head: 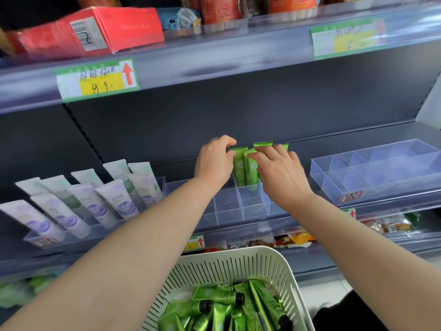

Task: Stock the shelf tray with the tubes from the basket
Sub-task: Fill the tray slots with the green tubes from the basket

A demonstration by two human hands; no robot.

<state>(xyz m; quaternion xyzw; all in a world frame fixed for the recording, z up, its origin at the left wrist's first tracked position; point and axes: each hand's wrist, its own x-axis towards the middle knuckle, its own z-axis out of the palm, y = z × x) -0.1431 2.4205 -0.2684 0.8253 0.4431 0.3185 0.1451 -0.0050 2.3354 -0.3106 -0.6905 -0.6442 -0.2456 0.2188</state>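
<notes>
Head cam, only view here. Both arms up at the back edge of the shelf tray (241,206), with a few green tubes (250,170) standing crimp-end up in its rear compartments. Curled fingertips of the left hand (214,161) right at the leftmost crimp, can't tell if pinching or just touching. Flat-ish right hand (279,168), straight fingers laid across the other tops, gripping nothing. Loads more lying loose in the basket (229,261) below. Could easily go domino from here: shoving those tall tops sideways, tipping them over the low dividers into the empty front cells.
</notes>
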